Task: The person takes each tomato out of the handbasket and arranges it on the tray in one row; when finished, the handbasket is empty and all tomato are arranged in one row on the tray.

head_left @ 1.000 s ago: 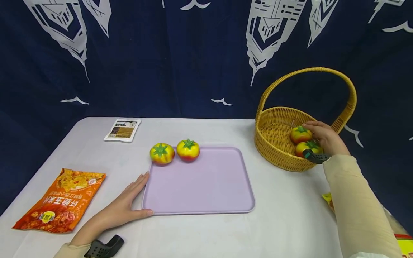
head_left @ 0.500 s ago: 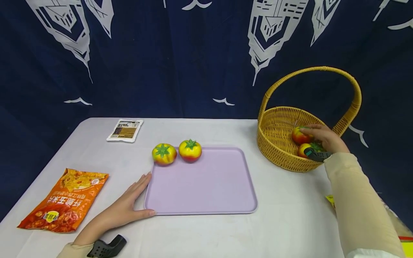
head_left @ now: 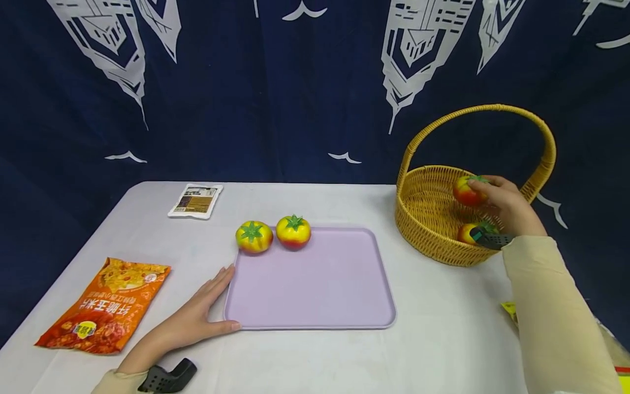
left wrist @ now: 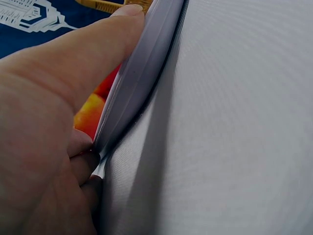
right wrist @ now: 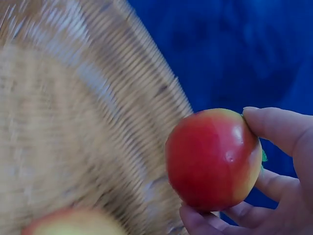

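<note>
My right hand point(head_left: 517, 210) holds a red-and-yellow tomato point(head_left: 467, 192) with a green leafy top, between thumb and fingers, raised inside the wicker basket point(head_left: 423, 235). In the right wrist view this tomato point(right wrist: 210, 159) is apart from the weave. A second tomato point(head_left: 465, 234) lies lower in the basket, partly hidden by the wrist strap. My left hand point(head_left: 194, 320) rests at the left edge of the lilac tray point(head_left: 315, 290), fingers extended, thumb at its near corner. Two more tomatoes, one left point(head_left: 254, 237) and one right point(head_left: 293, 232), sit at the tray's far left corner.
An orange snack bag point(head_left: 105, 306) lies left of my left hand. A small white-edged packet point(head_left: 196, 201) is at the table's far left. The basket's tall handle point(head_left: 472, 109) arches over its opening. A yellow package point(head_left: 510, 311) shows partly beside the right sleeve.
My right hand has lifted the tomato up off the other one in the basket, and a gap now shows between them. The left hand stays at the tray's edge.
</note>
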